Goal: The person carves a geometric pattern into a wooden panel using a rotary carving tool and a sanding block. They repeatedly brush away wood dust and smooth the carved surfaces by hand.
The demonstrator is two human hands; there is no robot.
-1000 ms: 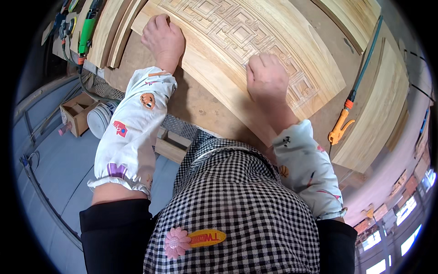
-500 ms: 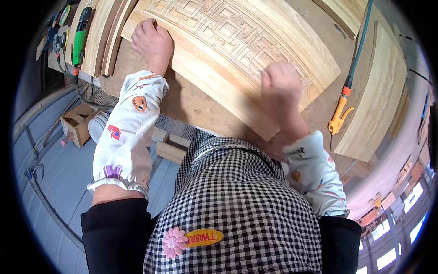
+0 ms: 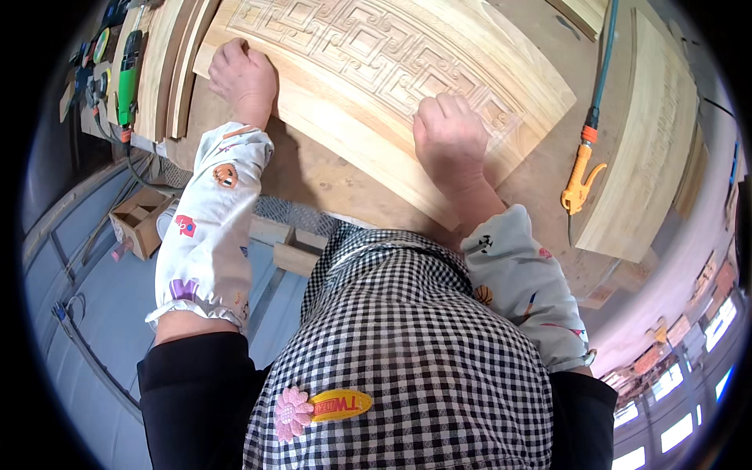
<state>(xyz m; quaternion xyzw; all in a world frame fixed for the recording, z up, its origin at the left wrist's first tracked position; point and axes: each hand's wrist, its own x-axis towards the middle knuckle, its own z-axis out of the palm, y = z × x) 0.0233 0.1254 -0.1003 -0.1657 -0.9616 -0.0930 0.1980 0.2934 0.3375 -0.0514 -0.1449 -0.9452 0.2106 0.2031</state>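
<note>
A pale carved wooden panel (image 3: pixel 368 110) with a raised geometric pattern lies slanted on the workbench. My left hand (image 3: pixel 244 76) is at its near left corner, fingers curled down against the wood. On the panel's right part, at the near border of the carving, my right hand (image 3: pixel 450 141) is closed in a fist-like grip with its knuckles up. Its fingertips and whatever they may hold are hidden beneath it. Both forearms wear white printed sleeve covers (image 3: pixel 211 204).
At right, an orange air blow gun (image 3: pixel 578 184) on a teal hose lies beside another carved panel (image 3: pixel 638 164). A green and black power tool (image 3: pixel 128 82) rests at left near curved wooden pieces (image 3: pixel 182 70). Below the bench stands a small wooden box (image 3: pixel 139 231).
My right hand, blurred before, has moved left along the panel and now shows sharply. My left hand stays at the corner. The whole view has shifted slightly.
</note>
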